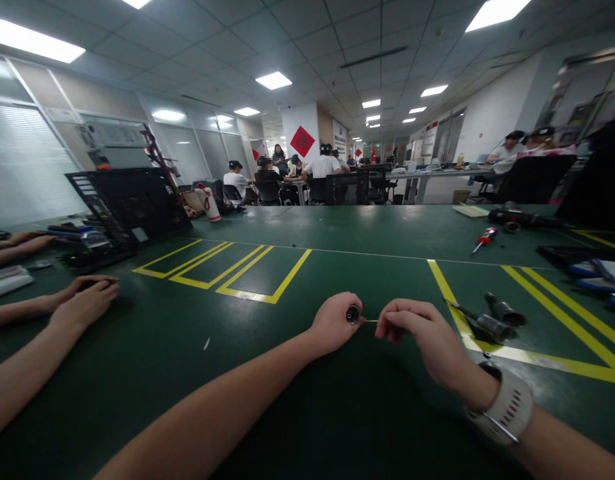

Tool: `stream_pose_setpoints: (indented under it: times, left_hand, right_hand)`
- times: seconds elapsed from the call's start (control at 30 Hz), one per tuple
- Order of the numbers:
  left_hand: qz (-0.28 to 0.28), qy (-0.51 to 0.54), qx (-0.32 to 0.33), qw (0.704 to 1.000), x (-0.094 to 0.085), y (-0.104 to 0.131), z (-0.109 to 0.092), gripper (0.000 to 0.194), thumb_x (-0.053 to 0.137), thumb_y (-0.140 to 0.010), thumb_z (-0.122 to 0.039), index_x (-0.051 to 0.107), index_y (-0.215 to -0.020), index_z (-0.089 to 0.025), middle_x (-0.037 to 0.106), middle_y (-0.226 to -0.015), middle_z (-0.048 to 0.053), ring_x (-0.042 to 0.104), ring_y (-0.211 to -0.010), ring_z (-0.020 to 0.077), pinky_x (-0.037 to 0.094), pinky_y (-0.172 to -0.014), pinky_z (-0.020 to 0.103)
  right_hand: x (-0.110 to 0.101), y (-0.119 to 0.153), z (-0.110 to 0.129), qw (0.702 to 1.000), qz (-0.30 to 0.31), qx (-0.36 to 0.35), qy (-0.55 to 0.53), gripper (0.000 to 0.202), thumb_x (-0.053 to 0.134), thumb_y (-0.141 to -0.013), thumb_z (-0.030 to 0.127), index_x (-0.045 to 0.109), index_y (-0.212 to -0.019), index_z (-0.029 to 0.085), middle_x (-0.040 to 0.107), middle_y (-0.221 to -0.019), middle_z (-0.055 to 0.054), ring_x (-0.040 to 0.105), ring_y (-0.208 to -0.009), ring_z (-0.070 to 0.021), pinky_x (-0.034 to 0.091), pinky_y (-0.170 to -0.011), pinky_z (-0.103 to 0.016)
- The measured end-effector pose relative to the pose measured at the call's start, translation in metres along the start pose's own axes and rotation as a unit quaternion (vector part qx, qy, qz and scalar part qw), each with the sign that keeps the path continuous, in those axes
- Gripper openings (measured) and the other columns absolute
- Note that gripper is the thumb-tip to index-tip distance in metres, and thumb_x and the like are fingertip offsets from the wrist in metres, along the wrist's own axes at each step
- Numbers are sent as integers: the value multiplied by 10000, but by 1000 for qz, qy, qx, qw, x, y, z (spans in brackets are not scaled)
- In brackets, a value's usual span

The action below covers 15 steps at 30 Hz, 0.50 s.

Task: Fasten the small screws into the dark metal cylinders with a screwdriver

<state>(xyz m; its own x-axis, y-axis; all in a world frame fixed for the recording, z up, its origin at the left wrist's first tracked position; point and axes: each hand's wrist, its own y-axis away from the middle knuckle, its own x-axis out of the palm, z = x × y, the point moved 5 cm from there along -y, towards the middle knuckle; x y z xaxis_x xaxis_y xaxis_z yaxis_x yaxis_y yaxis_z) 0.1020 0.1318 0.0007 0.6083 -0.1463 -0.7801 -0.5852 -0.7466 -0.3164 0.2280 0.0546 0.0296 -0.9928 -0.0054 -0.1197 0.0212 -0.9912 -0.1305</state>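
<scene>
My left hand (pixel 335 321) is closed around a dark cylindrical metal part (pixel 353 314), whose round hollow end faces me. Between the two hands runs a thin pale rod (pixel 370 321); one end reaches the left fingertips by the part. At its other end the fingers of my right hand (pixel 407 327) are pinched together, with a watch on that wrist. The rod's full shape is hidden by the fingers. On the table to the right lie two similar metal cylindrical parts, one in front (pixel 493 328) and one behind (pixel 507 311).
Yellow tape (pixel 275 298) marks areas on the green table (pixel 307 227). Farther right are a red screwdriver (pixel 485 240) and a black tool (pixel 517 219). A co-worker's hands (pixel 85 303) rest at left, near a black frame (pixel 132 200). A small white scrap (pixel 206 344) lies nearby.
</scene>
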Motion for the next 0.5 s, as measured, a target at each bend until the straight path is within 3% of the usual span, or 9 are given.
stream_pose_setpoints:
  times: [0.13, 0.27, 0.5]
  left_hand:
    - [6, 7, -3, 1000, 0, 1, -1, 97, 617, -727, -224, 574, -789, -163, 570, -762, -4, 525, -728, 136, 395, -625, 247]
    - [13, -2, 1, 1000, -1, 1, -2, 95, 620, -719, -215, 572, -782, -163, 573, -761, -1, 529, -739, 143, 397, -634, 251]
    - [11, -35, 46, 998, 2, 1, -4, 83, 607, -705, -181, 563, -773, -162, 567, -773, 7, 517, -739, 147, 383, -632, 255]
  right_hand:
    - [-3, 0, 0, 999, -30, -10, -15, 204, 484, -740, 249, 613, -600, 178, 625, -609, -26, 516, -595, -153, 382, -572, -289]
    - [1, 0, 2, 1000, -20, -1, 2, 200, 494, -728, 263, 623, -602, 177, 622, -615, -31, 526, -604, -164, 387, -575, -297]
    - [12, 3, 9, 989, 8, -29, 144, 214, 465, -738, 245, 622, -603, 187, 611, -628, -20, 543, -627, -178, 381, -580, -306]
